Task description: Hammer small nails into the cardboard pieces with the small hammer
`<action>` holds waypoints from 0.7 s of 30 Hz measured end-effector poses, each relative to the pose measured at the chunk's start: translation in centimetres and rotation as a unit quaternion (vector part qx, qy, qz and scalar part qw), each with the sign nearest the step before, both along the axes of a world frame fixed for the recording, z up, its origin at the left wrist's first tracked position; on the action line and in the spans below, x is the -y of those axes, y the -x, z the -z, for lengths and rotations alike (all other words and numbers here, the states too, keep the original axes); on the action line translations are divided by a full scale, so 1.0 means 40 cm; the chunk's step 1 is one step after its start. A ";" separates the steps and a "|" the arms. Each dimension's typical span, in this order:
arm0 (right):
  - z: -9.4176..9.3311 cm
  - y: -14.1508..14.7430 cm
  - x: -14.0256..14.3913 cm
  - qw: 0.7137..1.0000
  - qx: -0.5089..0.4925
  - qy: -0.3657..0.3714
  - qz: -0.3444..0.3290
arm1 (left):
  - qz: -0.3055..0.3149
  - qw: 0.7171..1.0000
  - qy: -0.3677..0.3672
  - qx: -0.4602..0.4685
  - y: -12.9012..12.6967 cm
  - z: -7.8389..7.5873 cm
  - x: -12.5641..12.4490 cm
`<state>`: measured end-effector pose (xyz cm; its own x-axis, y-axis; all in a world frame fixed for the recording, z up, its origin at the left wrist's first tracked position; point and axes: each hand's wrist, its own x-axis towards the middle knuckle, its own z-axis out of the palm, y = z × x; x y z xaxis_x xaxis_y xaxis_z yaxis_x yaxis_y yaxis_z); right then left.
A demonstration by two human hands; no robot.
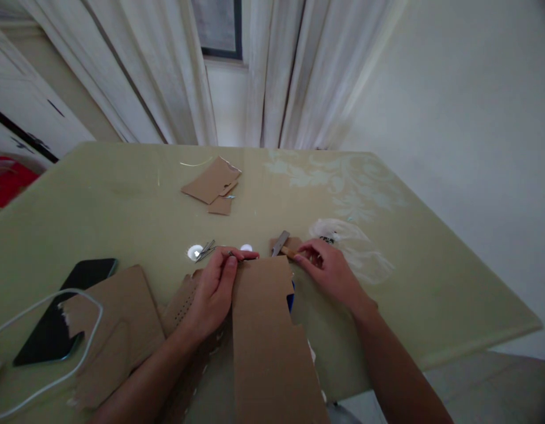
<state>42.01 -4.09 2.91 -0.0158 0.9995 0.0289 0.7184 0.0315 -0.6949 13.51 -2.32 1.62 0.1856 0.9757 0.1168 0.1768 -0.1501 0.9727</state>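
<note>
Near the front edge of a pale green counter [122, 194], a long strip of brown cardboard [267, 330] lay flat, running from the person toward the middle of the surface. The left hand [214, 291] rested on the strip's far left corner, its grip narrow, fingertips pressed together on the edge. The right hand [332, 274] sat just beside the strip's far right corner, fingers curled in a closed grip on a small tool with a metal blade [280, 242]; what kind of tool could not be told. Torn cardboard pieces [117, 318] lay to the left, beside a dark phone [64, 312] and a white cable [55, 335]. More cardboard scraps [212, 184] lay farther back, well apart from the hands. White curtains [166, 70] hung behind.
</note>
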 end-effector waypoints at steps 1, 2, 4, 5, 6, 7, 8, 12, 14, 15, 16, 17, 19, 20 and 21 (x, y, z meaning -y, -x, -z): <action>-0.009 -0.005 0.003 0.998 -0.050 0.020 -0.013 | -0.003 1.000 0.003 0.006 -0.001 0.001 0.001; -0.018 -0.009 0.008 0.994 -0.094 0.048 -0.036 | -0.003 1.000 0.005 0.011 -0.002 0.001 0.001; -0.028 -0.013 0.018 0.977 -0.157 0.111 -0.095 | -0.002 1.000 0.006 0.018 -0.004 0.000 0.002; -0.030 -0.012 0.023 0.967 -0.179 0.136 -0.119 | 0.000 1.000 0.008 0.018 -0.005 -0.002 0.002; -0.030 -0.009 0.027 0.958 -0.197 0.154 -0.137 | 0.001 1.000 0.010 0.016 -0.006 -0.004 0.002; -0.030 -0.005 0.031 0.951 -0.214 0.167 -0.147 | 0.000 1.000 0.011 0.015 -0.006 -0.006 0.002; -0.028 0.001 0.035 0.944 -0.232 0.180 -0.150 | -0.003 1.000 0.012 0.015 -0.007 -0.007 0.001; -0.012 0.035 0.037 0.914 -0.315 0.228 -0.113 | -0.032 0.999 0.000 0.010 -0.010 -0.006 0.000; -0.001 0.056 0.033 0.916 -0.341 0.196 -0.083 | -0.061 0.998 -0.002 0.018 -0.014 -0.004 -0.001; 0.005 0.066 0.031 0.921 -0.345 0.167 -0.065 | -0.077 0.997 -0.002 0.024 -0.016 -0.002 -0.002; 0.011 0.076 0.029 0.928 -0.344 0.138 -0.044 | -0.090 0.995 -0.002 0.030 -0.018 0.000 -0.002; 0.015 0.085 0.028 0.933 -0.340 0.114 -0.024 | -0.098 0.995 -0.003 0.034 -0.019 0.002 -0.003; 0.019 0.098 0.027 0.941 -0.328 0.086 0.007 | -0.099 0.994 -0.005 0.039 -0.019 0.006 -0.004; 0.019 0.101 0.028 0.943 -0.322 0.080 0.012 | -0.093 0.995 -0.004 0.039 -0.018 0.008 -0.005; 0.017 0.103 0.029 0.946 -0.315 0.080 0.010 | -0.087 0.996 -0.002 0.038 -0.017 0.009 -0.005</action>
<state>37.87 -5.26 2.23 -0.0272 0.9917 -0.1253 0.1587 -0.1195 -0.9801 14.19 -2.12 1.26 0.0051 0.9917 0.1288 0.1269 -0.1284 0.9836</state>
